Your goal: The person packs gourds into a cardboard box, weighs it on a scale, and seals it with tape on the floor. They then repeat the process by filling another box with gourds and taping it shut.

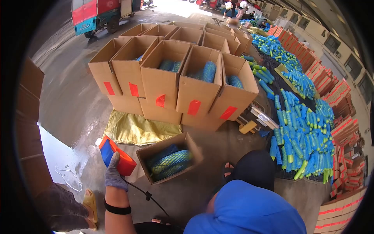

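My left hand (115,174), in a grey glove, is closed around a red, orange and blue tape dispenser (124,162). A thin black cord (154,199) runs from near that wrist toward the lower right. Just right of the hand, an open cardboard box (194,149) sits on the floor. Inside it lie long green vegetables (171,162) in blue foam netting. My right hand is not in view. A person in a blue top (245,208) is bent low at the bottom, with a dark-clad knee and a sandalled foot near the box.
Open cartons (159,91) with red tape marks stand stacked ahead, partly on a yellow woven sheet (140,128). Beside them is a scale (259,119). Netted vegetables (300,136) cover a dark sheet at right. Another person's sandalled foot (90,204) and stacked boxes (31,128) are at left.
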`<move>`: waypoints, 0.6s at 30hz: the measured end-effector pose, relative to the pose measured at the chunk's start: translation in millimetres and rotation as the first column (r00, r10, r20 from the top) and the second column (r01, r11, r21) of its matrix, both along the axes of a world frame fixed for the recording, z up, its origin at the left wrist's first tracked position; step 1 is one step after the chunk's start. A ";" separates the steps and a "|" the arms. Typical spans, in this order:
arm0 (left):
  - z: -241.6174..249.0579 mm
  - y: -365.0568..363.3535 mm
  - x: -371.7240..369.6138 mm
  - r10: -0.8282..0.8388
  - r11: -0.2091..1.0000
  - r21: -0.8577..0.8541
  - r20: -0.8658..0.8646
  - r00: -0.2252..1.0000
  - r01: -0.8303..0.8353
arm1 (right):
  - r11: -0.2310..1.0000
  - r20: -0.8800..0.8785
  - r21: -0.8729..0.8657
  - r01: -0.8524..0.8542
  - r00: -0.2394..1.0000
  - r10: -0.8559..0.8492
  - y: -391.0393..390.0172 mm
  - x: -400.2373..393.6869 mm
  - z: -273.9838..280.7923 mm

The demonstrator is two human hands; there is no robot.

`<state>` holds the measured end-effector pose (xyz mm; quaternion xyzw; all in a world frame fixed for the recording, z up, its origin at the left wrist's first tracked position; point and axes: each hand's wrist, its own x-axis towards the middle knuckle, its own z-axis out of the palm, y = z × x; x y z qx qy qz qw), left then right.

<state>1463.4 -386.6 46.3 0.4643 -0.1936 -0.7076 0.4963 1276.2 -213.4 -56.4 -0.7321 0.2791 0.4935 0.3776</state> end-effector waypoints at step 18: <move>-12.1 -45.5 16.2 -0.017 0.925 -0.353 0.326 0.945 0.139 | 0.565 0.276 -0.776 0.282 0.956 -0.099 71.9 -45.8 164.1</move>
